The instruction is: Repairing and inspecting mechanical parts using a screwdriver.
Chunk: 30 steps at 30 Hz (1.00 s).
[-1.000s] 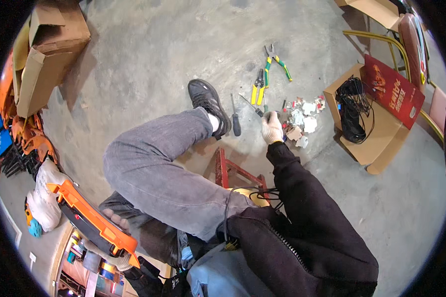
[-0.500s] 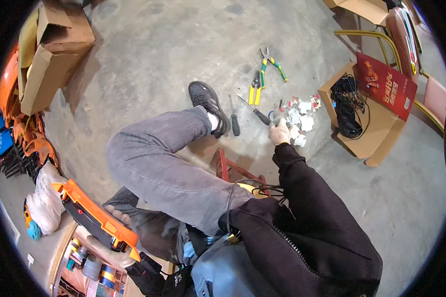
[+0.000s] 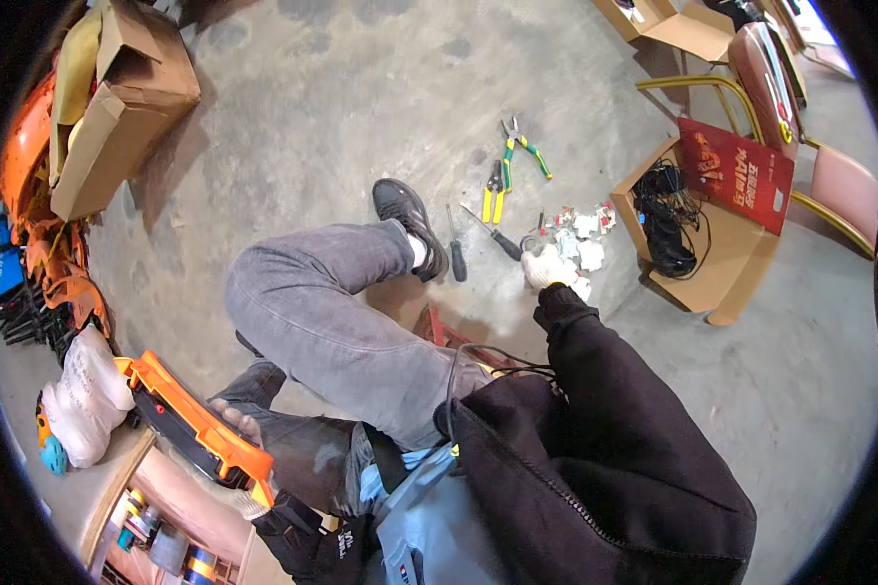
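Observation:
My left hand (image 3: 239, 419), in a pale glove, grips an orange and black plastic shell part (image 3: 197, 421) beside my left leg. Fingertips show along its inner edge; the rest of the hand is behind the part. My gloved right hand (image 3: 546, 266) is down at a heap of small white pieces (image 3: 589, 253) on the floor, its fingers curled; what they hold, if anything, is hidden. Just left of it lie two dark-handled screwdrivers (image 3: 505, 245) (image 3: 458, 261). Beyond them are yellow-handled wire strippers (image 3: 495, 195) and green-and-yellow pliers (image 3: 526, 151).
An open cardboard box (image 3: 728, 283) with black cables (image 3: 665, 210) and a red panel (image 3: 737, 175) stands at right, near a pink chair (image 3: 844, 190). Orange shells (image 3: 63, 283), a tall carton (image 3: 132, 107) and a white bag (image 3: 88, 400) line the left. A red stool (image 3: 437, 327) is partly under me.
My right hand has curled its fingers over the near-left side of the white pieces. The view has shifted slightly. My left hand keeps its grip on the shell part.

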Available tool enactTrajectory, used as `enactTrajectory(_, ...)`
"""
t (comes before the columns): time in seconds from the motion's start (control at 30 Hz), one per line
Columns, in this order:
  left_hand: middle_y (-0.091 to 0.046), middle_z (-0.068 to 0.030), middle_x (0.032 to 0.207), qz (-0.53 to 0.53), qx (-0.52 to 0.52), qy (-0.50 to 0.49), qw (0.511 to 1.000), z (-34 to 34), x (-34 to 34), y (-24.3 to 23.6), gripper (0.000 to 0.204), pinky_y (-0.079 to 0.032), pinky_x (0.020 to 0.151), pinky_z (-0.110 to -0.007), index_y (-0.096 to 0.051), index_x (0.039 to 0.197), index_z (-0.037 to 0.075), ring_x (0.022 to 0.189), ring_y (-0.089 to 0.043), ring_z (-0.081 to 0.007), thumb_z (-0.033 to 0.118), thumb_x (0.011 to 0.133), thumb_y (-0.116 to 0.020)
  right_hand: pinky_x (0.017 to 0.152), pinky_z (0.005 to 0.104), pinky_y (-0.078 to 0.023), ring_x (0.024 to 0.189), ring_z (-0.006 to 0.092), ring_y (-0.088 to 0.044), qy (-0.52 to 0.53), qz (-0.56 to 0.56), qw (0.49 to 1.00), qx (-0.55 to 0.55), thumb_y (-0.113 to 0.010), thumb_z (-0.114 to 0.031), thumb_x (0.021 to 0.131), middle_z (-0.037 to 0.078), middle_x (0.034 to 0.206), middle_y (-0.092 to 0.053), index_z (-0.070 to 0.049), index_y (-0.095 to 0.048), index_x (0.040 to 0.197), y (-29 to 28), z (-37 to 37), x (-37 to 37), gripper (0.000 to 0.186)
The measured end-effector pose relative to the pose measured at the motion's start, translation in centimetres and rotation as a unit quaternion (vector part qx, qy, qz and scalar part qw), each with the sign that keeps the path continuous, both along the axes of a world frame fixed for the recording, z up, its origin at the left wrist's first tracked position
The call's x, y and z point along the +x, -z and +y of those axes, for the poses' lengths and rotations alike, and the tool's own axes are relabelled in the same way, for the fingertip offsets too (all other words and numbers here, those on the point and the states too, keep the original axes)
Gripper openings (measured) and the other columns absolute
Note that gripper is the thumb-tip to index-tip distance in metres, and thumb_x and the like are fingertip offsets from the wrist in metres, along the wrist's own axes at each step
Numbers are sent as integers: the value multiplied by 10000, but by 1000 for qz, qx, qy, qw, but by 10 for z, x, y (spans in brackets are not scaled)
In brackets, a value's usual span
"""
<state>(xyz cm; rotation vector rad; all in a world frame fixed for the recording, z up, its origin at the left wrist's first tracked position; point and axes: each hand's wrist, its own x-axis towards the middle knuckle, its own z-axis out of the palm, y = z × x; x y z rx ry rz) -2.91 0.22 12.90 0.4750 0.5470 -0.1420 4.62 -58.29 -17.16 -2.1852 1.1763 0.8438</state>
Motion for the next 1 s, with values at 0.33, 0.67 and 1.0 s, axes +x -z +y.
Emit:
enactTrajectory(0.33, -623, -166, 1435, -60, 146, -127, 979, -62, -4, -12, 807, -535, 1096, -596, -436, 1573, 76, 1271, -649, -375, 301, 909, -836, 838, 516, -570, 983, 420, -719, -501, -122, 846, -133, -771, -377, 802, 169, 1048, -759, -132, -734, 1067, -58, -29, 40, 363)
enactTrajectory(0.67, -668, -76, 1297, -116, 158, -140, 971, -45, -3, -7, 724, -589, 1039, -411, -500, 1497, 60, 1174, -695, -247, 94, 867, -854, 606, 271, -517, 710, 145, -605, 66, -318, 790, 519, -606, -82, 965, 68, 861, -628, -7, -646, 1123, -276, 142, 175, 179)
enactTrajectory(1.0, -632, -92, 1342, -171, 149, -208, 951, -27, -22, 21, 734, -563, 1085, -442, -466, 1524, 63, 1234, -663, -253, 105, 884, -824, 635, 273, -489, 695, 105, -595, -436, -274, 725, 457, -645, -244, 1015, 9, 819, -613, -24, -676, 1088, -400, 379, 71, 234)
